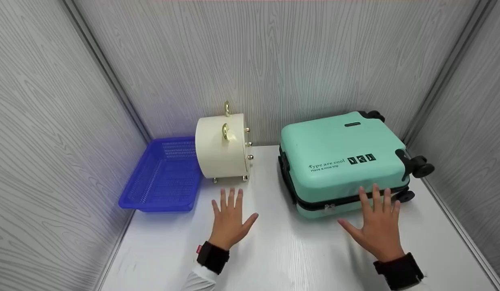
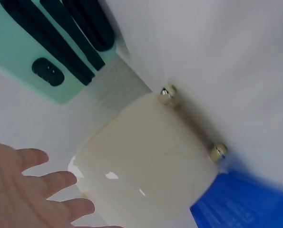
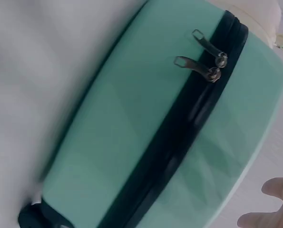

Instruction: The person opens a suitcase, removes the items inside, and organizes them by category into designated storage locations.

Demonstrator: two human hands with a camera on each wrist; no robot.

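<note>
Suitcase (image 1: 341,161), mint green, small, lying flat on white table (image 1: 282,250) at right, zip closed all round; contents not visible. Head view: right hand (image 1: 377,226) spread flat, fingers straight, grasping nothing, fingertips at the suitcase's near edge. Left hand (image 1: 230,218) likewise spread and holding nothing, just short of cream case (image 1: 221,147), which stands closed with gold fittings; contents hidden. Blue basket (image 1: 163,178) at far left, nothing seen inside. Step judged: approach, before any grasp; opening the suitcase would call for finding the zip pulls.

Left wrist view: left hand (image 2: 32,190) fingers extended, apart from cream case (image 2: 146,161); basket corner (image 2: 246,204) beside it.

Right wrist view: two zip pulls (image 3: 210,59) together on the black zip band of the suitcase (image 3: 131,123); right hand fingertips (image 3: 274,204) at lower corner, not touching the pulls.
</note>
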